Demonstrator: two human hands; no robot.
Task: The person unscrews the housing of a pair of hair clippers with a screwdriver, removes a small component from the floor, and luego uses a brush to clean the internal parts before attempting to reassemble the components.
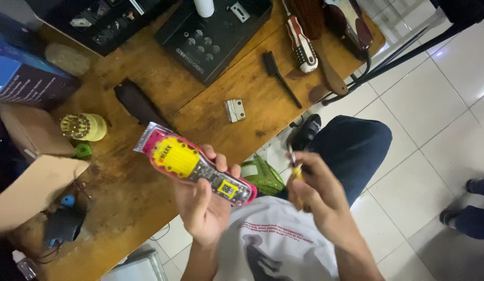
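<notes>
One worn wooden surface (pixel 148 78) fills the view, one black case (pixel 216 36) at its far edge. Over the near edge, the left hand (pixel 203 208) has its grip wrapped around one pink hair clipper (pixel 195 165) with a yellow label. The right hand (pixel 317 195) pinches one small yellow-handled tool (pixel 295 167), too blurred to identify. One black brush (pixel 281 78) and one loose metal blade (pixel 235 110) lie mid-surface.
</notes>
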